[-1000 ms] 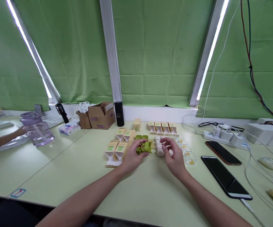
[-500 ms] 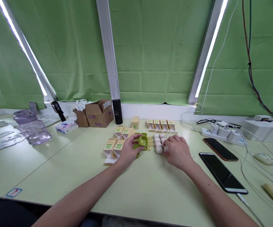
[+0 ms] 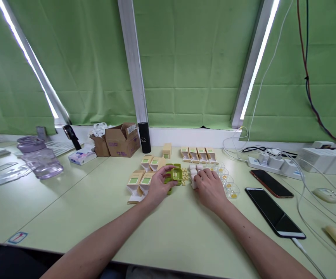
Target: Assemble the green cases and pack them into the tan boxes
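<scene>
Between thumb and fingers, my left hand (image 3: 158,183) holds a small green square plastic case (image 3: 176,174), its hollow side facing right. More green cases (image 3: 169,190) sit partly hidden beside that hand. My right hand (image 3: 210,190) is closed over the near end of a block of small white rolls (image 3: 191,169), with its fingertips on a roll there. What exactly it grips is partly covered by the fingers. Tiny yellow pieces (image 3: 184,176) lie in columns between the two hands. Clear plastic covers with yellow spots (image 3: 232,190) stand right of my right hand.
Open cardboard boxes with green labels (image 3: 135,181) stand left, and a row of similar boxes (image 3: 198,155) at the back. Phones (image 3: 274,211) and a power strip (image 3: 272,166) with cables lie right. A purple bottle (image 3: 41,159), brown carton (image 3: 123,140) and black cylinder (image 3: 144,137) stand left.
My right hand has moved left, from the right side of the white rolls onto their near end, uncovering the clear covers. My left hand has tilted the green case slightly.
</scene>
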Demonstrator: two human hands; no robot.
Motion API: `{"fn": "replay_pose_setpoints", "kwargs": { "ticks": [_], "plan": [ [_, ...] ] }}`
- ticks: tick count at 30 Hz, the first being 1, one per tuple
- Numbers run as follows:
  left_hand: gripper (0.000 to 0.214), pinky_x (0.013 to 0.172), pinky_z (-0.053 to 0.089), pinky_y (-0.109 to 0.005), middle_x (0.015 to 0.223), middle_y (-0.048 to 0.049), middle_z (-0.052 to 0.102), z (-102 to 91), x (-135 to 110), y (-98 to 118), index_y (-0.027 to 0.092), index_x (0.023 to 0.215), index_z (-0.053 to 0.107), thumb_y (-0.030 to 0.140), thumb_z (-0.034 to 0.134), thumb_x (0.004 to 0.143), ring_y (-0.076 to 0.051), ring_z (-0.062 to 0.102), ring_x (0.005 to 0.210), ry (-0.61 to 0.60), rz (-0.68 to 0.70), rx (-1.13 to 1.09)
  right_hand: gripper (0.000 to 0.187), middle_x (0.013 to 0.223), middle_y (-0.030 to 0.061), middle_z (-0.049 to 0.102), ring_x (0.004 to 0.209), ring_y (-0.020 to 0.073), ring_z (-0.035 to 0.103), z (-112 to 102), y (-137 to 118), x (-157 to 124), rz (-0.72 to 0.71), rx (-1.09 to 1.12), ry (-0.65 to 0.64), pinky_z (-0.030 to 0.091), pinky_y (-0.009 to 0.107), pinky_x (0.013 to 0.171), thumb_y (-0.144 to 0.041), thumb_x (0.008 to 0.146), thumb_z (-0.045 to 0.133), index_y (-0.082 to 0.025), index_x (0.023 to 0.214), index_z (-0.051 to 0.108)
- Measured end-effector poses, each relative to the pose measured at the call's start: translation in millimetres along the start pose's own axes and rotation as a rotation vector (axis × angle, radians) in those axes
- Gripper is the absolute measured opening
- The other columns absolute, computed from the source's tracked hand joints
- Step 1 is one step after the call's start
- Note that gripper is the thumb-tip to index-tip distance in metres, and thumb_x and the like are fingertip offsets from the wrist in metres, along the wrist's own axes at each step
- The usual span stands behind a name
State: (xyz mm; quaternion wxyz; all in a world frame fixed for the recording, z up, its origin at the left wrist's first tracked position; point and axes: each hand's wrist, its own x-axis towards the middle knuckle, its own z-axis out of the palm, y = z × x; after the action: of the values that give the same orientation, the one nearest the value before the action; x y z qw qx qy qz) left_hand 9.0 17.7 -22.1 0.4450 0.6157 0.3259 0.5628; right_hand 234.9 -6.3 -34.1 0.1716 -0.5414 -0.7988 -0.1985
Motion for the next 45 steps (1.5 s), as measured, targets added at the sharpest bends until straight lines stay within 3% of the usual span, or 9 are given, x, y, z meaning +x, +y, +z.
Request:
{"fn": "replay_pose_setpoints", "kwargs": {
  "ticks": [5,8,11,13,17,21,25,32,45],
  "plan": [
    [0.052,0.095,0.059,-0.041,0.126,-0.0113,0.073,0.0,0.1,0.7,0.019,0.118,0.069,0.019,0.085,0.068,-0.025,0.069,0.110,-0.002,0.003,-0.009,0.017,0.106,0.0170,0.069,0.107,0.0352,0.054,-4.6,0.5,-0.7,0.018,0.035,0.023,0.040,0.046,0.088,-0.014,0.081,0.069,-0.017,0.098,0.071],
    [0.051,0.100,0.057,-0.041,0.127,-0.0108,0.073,0.0,0.6,-0.4,0.020,0.116,0.070,0.018,0.085,0.067,-0.025,0.068,0.112,0.014,0.013,0.009,0.019,0.110,0.0149,0.069,0.106,0.0339,0.057,-8.9,1.5,-1.3,0.094,0.230,0.109,0.043,0.046,0.088,-0.015,0.082,0.068,-0.019,0.100,0.069],
    [0.052,0.103,0.055,-0.043,0.128,-0.0106,0.072,-0.3,1.3,-2.7,0.020,0.116,0.069,0.017,0.084,0.067,-0.026,0.068,0.115,0.031,0.027,0.019,0.011,0.107,0.0111,0.069,0.098,0.0293,0.060,-9.2,1.2,0.0,0.214,0.662,0.230,0.048,0.043,0.084,-0.026,0.088,0.066,-0.022,0.098,0.066],
    [0.052,0.104,0.054,-0.044,0.128,-0.0107,0.072,-0.5,1.7,-4.2,0.021,0.117,0.069,0.017,0.084,0.067,-0.026,0.068,0.116,0.038,0.031,0.022,0.019,0.099,0.0088,0.069,0.086,0.0251,0.061,-8.2,-1.6,2.0,0.305,1.051,0.260,0.050,0.039,0.075,-0.039,0.091,0.067,-0.022,0.099,0.067],
    [0.051,0.106,0.052,-0.043,0.127,-0.0090,0.073,-0.4,1.3,-4.2,0.021,0.116,0.070,0.016,0.084,0.067,-0.024,0.067,0.114,0.039,0.024,0.020,0.039,0.084,0.0051,0.067,0.066,0.0175,0.055,-8.8,-12.6,5.4,0.442,1.792,0.168,0.044,0.031,0.058,-0.055,0.082,0.079,-0.020,0.098,0.071],
    [0.051,0.103,0.053,-0.040,0.127,-0.0084,0.072,0.4,-0.6,0.3,0.021,0.117,0.070,0.016,0.084,0.067,-0.025,0.066,0.115,0.025,0.001,0.005,0.038,0.086,0.0043,0.069,0.074,0.0162,0.059,-12.0,-21.0,5.3,0.577,2.171,0.116,0.046,0.028,0.059,-0.045,0.068,0.096,-0.019,0.086,0.074],
    [0.050,0.102,0.053,-0.040,0.126,-0.0092,0.072,1.0,-1.5,2.9,0.020,0.116,0.070,0.014,0.083,0.068,-0.026,0.065,0.117,0.015,0.001,0.005,0.037,0.091,0.0044,0.074,0.079,0.0163,0.065,-12.7,-21.6,4.1,0.623,2.245,0.095,0.050,0.027,0.061,-0.040,0.066,0.099,-0.019,0.088,0.078],
    [0.050,0.100,0.056,-0.043,0.129,-0.0108,0.070,0.3,-1.7,1.0,0.020,0.118,0.069,0.017,0.084,0.070,-0.027,0.066,0.114,-0.018,-0.006,0.015,0.038,0.105,0.0082,0.079,0.096,0.0245,0.074,-14.0,-20.7,3.6,0.565,2.256,0.076,0.058,0.032,0.073,-0.039,0.068,0.097,-0.019,0.095,0.078],
    [0.050,0.104,0.054,-0.045,0.129,-0.0106,0.071,0.4,-1.5,-1.2,0.020,0.118,0.071,0.018,0.084,0.070,-0.028,0.066,0.116,-0.013,0.015,0.079,0.045,0.102,0.0010,0.072,0.089,0.0230,0.074,-17.7,-24.5,1.0,0.481,2.156,0.138,0.060,0.039,0.081,-0.036,0.069,0.097,-0.026,0.103,0.070]
  ]
}}
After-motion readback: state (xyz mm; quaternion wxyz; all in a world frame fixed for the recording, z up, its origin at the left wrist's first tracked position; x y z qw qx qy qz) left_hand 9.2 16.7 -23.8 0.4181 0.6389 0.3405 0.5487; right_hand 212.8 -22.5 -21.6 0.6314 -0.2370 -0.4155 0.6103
